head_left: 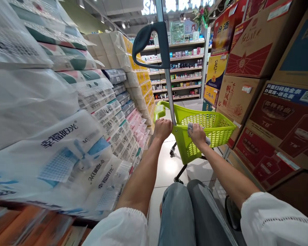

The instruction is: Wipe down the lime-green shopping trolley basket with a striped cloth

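Observation:
A lime-green shopping basket on wheels (pixel 215 131) stands on the tiled aisle floor in front of me, with a tall metal pull handle (pixel 166 65) rising from its near corner. My left hand (pixel 162 129) is closed on the basket's near rim at the foot of that handle. My right hand (pixel 197 135) presses a striped cloth (pixel 191 128) against the basket's near wall, fingers closed on it. My knees in grey trousers (pixel 192 212) show below, between my white sleeves.
Stacked packs of tissue paper (pixel 66 136) fill the left side close to my arm. Cardboard boxes (pixel 267 102) are piled on the right. Store shelves (pixel 179 71) stand at the far end of the narrow aisle.

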The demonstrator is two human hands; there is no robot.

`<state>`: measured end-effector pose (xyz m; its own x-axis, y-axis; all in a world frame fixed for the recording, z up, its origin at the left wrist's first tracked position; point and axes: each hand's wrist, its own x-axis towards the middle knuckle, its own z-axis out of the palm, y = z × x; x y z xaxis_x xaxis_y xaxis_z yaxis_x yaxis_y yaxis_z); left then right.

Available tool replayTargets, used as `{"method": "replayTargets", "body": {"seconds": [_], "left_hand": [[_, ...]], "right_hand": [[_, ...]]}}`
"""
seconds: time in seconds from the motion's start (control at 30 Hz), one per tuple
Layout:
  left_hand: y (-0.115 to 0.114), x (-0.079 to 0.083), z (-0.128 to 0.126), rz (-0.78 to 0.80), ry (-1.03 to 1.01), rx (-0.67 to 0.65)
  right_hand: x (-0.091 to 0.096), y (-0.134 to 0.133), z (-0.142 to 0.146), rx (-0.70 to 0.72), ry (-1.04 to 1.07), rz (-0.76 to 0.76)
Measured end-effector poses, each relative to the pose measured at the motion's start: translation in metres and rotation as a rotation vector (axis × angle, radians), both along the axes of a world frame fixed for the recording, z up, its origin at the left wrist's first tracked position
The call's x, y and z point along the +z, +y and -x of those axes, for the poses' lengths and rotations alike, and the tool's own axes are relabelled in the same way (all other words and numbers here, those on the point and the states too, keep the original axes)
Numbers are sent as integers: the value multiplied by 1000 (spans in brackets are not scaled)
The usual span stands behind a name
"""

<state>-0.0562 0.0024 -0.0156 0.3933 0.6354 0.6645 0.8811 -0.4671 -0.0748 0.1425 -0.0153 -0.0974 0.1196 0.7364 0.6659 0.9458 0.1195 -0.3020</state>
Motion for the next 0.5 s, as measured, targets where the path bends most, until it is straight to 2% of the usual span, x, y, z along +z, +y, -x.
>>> {"method": "replayTargets", "body": {"seconds": [0.1, 0.23, 0.33, 0.4, 0.5], "left_hand": [[3, -1, 3, -12, -9, 1], [4, -2, 4, -26, -12, -1], [4, -2, 6, -24, -5, -20], [6, -3, 10, -25, -7, -25], [10, -4, 17, -21, -14, -39]], "right_hand": [[-1, 5, 2, 34, 94, -10], [15, 7, 57, 162, 158, -100], [25, 5, 87, 163, 131, -150], [24, 3, 86, 167, 75, -140], [15, 4, 62, 185, -5, -90]]}}
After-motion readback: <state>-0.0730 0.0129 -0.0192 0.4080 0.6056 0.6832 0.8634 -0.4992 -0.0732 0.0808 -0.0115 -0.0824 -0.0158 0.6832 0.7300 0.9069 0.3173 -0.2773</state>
